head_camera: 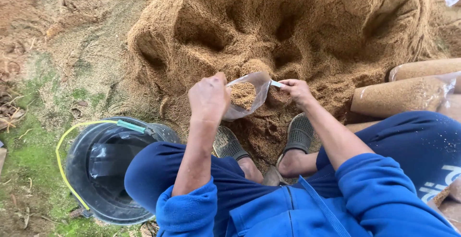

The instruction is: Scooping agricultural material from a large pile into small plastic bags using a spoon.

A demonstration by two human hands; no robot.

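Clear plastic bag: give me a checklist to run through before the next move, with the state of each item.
1. Clear plastic bag mouth held open: ok.
2. Left hand grips one edge of the mouth: ok.
3. Right hand pinches the opposite edge: ok.
4. Bag filled: not ok, only partly full of sawdust.
5. Sawdust pile right beyond the bag: ok.
6. Bag free of holes: cannot tell.

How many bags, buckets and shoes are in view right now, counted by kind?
Clear bag held open by both hands: 1
Filled packed bags lying at the right: at least 2
Black bucket: 1
Grey shoes: 2
Total: at least 6
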